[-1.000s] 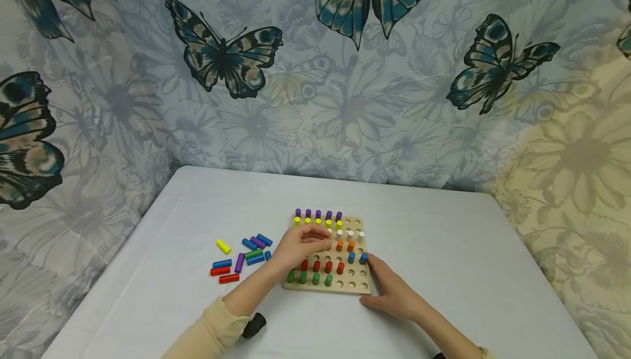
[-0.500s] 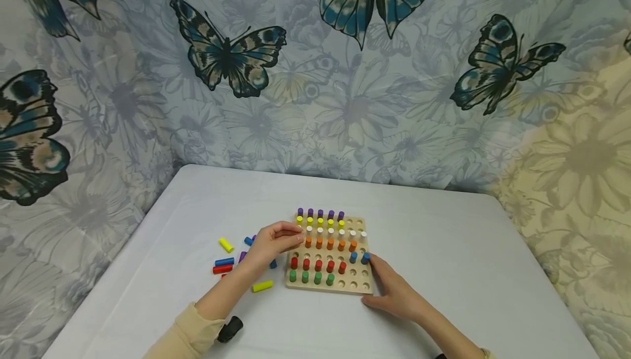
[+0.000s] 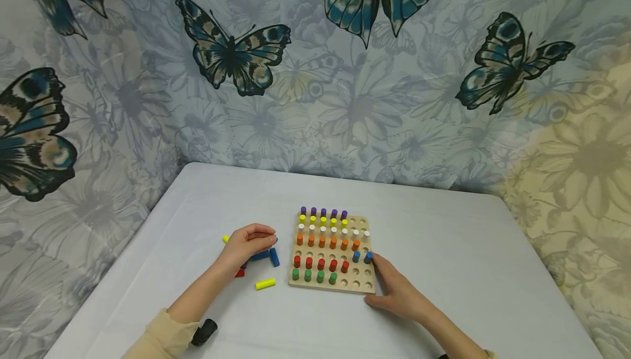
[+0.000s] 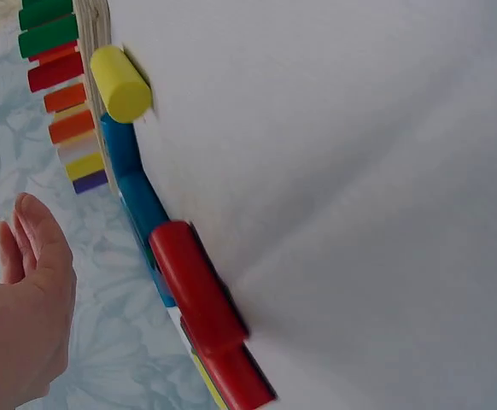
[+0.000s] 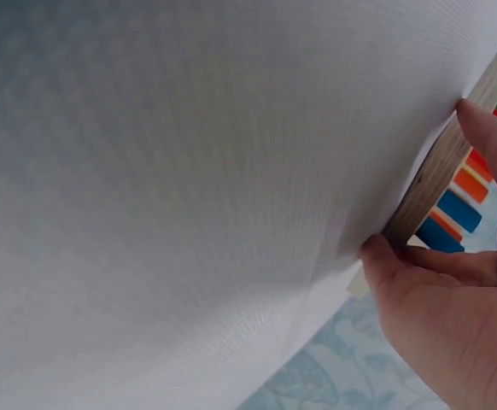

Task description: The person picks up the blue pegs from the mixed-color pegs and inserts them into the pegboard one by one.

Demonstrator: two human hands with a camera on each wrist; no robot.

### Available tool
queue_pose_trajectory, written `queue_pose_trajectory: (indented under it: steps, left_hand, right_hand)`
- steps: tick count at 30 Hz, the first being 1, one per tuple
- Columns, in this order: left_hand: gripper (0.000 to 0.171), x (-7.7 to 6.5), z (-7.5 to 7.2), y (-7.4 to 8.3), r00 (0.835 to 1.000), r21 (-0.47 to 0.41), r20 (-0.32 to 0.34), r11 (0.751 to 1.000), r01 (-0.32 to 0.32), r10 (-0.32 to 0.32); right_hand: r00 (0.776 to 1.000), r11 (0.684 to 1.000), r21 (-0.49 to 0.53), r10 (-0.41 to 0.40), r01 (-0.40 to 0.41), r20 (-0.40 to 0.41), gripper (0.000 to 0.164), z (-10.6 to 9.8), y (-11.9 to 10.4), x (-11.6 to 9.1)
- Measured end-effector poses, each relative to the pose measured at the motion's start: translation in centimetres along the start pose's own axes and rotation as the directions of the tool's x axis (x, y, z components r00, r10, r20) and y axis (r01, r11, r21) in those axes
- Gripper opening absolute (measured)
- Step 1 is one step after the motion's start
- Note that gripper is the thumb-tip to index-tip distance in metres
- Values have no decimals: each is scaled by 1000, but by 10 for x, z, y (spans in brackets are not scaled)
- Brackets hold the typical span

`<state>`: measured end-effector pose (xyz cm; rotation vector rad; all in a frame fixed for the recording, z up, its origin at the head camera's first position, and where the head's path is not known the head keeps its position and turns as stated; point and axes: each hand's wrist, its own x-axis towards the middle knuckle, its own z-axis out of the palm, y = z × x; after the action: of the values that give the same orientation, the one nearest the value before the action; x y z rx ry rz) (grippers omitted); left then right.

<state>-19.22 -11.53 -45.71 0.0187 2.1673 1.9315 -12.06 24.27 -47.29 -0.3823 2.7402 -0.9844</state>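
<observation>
A square wooden pegboard (image 3: 315, 284) carries upright pegs in rows of purple, yellow, white, orange, blue, red and green. To its left, my left hand (image 3: 244, 248) hovers over loose pegs with its fingers loosely bent. The left wrist view shows this hand (image 4: 26, 316) with a gap between thumb and fingers and no peg visible there. My right hand (image 3: 396, 293) holds the board's right edge, thumb at the near corner and fingers farther along the side; the right wrist view shows these fingertips against the wooden edge (image 5: 428, 184).
Loose blue pegs (image 3: 274, 257) lie beside the left fingertips, others partly hidden under that hand. A yellow peg (image 3: 265, 284) lies before the board's left corner. Red pegs (image 4: 201, 286) show in the left wrist view. The white table (image 3: 443, 227) meets a butterfly-patterned backdrop (image 3: 345, 129).
My left hand has moved left from above the board to the loose pegs, uncovering the board's left columns and the yellow peg in front. My right hand has stayed at the board's edge.
</observation>
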Motion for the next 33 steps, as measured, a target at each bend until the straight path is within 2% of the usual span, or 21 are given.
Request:
queue_pose_trajectory:
  steps: [3, 5, 8, 11, 15, 20, 27, 33]
  left_hand:
    - [25, 0, -5, -2, 999, 136, -19, 990, -30, 33]
    - [20, -1, -8, -4, 997, 254, -26, 965, -69, 78]
    - [15, -2, -11, -7, 987, 421, -8, 896, -144, 162]
    - [13, -4, -13, -10, 969, 514, 46, 826, -232, 243]
    - [12, -5, -13, -13, 945, 595, 116, 741, -312, 304]
    - [12, -5, -10, -14, 940, 698, 140, 642, -316, 310]
    - [17, -8, -6, -10, 942, 754, 158, 580, -310, 297]
    - [17, -10, -7, -13, 938, 796, 184, 515, -318, 294]
  right_hand:
    - [1000, 1000, 2, -4, 4, -2, 98, 0, 1, 0]
    - [1000, 1000, 3, -2, 2, -5, 98, 0, 1, -1]
    - [1000, 1000, 3, 2, -2, -7, 97, 0, 1, -1]
    - [1000, 1000, 8, 6, -6, -10, 97, 0, 2, -2]
    - [1000, 1000, 15, 12, -12, -10, 95, 0, 2, -3]
    - [999, 999, 14, 31, -31, -6, 94, -1, 1, -3]
    - [999, 999, 9, 34, -34, -9, 95, -2, 0, -2]
    - [1000, 1000, 2, 19, -19, -5, 94, -3, -1, -1]
